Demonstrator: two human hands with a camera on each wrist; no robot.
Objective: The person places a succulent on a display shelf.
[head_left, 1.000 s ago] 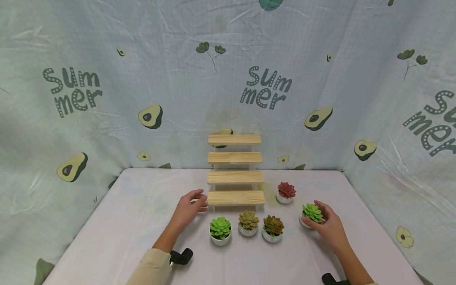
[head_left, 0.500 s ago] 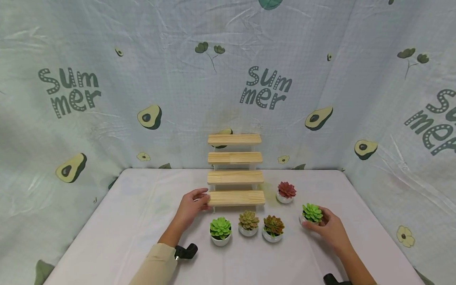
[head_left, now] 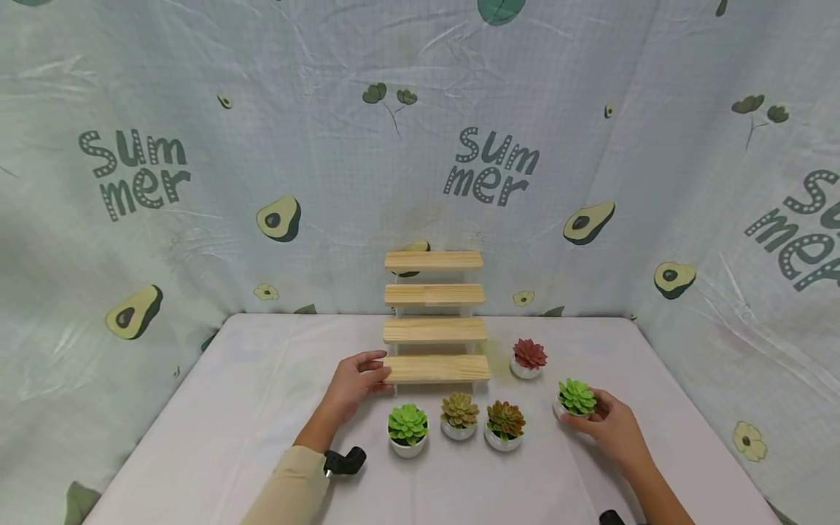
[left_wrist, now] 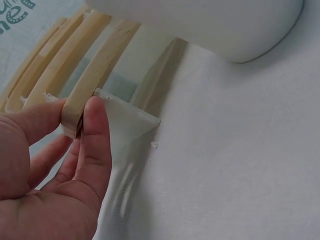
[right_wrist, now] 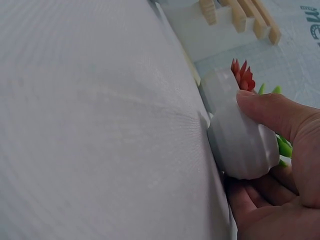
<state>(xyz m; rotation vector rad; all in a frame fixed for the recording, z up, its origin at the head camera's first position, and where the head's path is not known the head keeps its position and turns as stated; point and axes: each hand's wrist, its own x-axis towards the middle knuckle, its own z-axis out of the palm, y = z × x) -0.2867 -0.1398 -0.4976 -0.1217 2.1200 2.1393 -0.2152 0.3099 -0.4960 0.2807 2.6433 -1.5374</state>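
A tiered wooden shelf stand (head_left: 436, 332) with pale slats stands at the table's middle back. My left hand (head_left: 354, 385) pinches the left end of its lowest slat (left_wrist: 95, 75), thumb on one face and fingers on the other. Over on the right, my right hand (head_left: 613, 429) grips a white pot (right_wrist: 245, 142) holding a bright green succulent (head_left: 577, 397). In the right wrist view the thumb lies across the pot's side and the fingers curl beneath it, close to the tablecloth.
In front of the stand sit a bright green succulent (head_left: 407, 425), an olive one (head_left: 459, 411) and a rust-brown one (head_left: 505, 421), all in white pots. A red succulent (head_left: 529, 355) sits right of the stand. A printed curtain (head_left: 341, 168) hangs behind.
My left hand has moved slightly right from beside the stand and taken hold of its lowest slat. My right hand stays at the green succulent's pot, its fingers shifted slightly lower around it.
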